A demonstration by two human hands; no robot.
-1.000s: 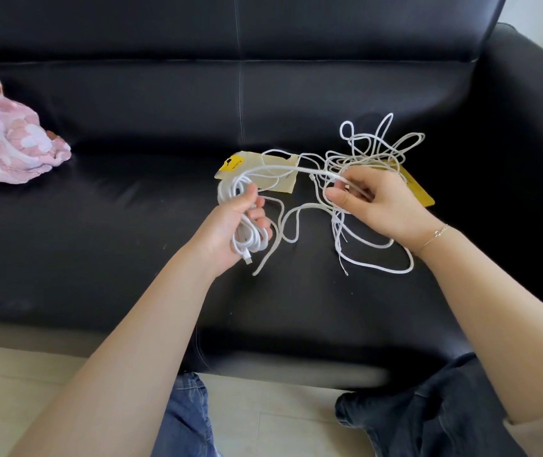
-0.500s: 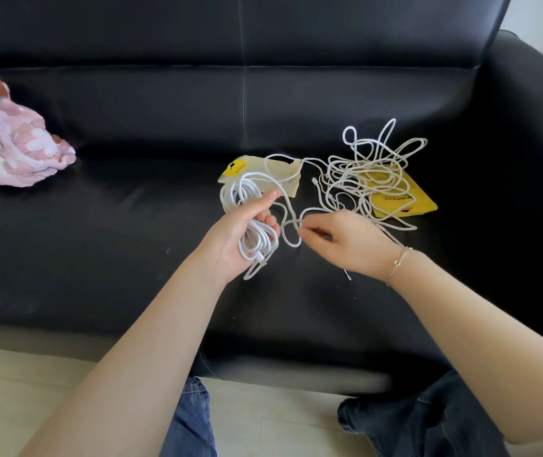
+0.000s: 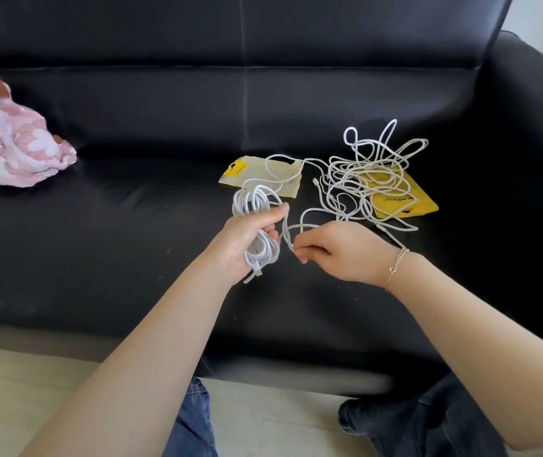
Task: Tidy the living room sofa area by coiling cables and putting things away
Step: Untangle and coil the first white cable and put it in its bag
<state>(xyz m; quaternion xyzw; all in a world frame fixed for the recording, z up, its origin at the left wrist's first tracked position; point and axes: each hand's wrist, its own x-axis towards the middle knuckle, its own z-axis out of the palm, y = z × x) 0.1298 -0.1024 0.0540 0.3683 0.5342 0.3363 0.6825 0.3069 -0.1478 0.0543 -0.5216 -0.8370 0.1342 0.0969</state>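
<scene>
Sofa (image 3: 131,225) (pink cloth (image 3: 9,153) left), pouches (image 3: 405,199) under tangle (image 3: 369,173)

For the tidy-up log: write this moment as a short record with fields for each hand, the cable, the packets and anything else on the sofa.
left hand: grips the coiled bundle of white cable
right hand: pinches a loose strand beside the bundle
loose cable: tangled heap on the sofa seat, not yet coiled
pale packet: flat on the seat, strands lying across it
yellow packet: partly under the tangle
pink cloth: at the seat's left end
sofa: black
</scene>
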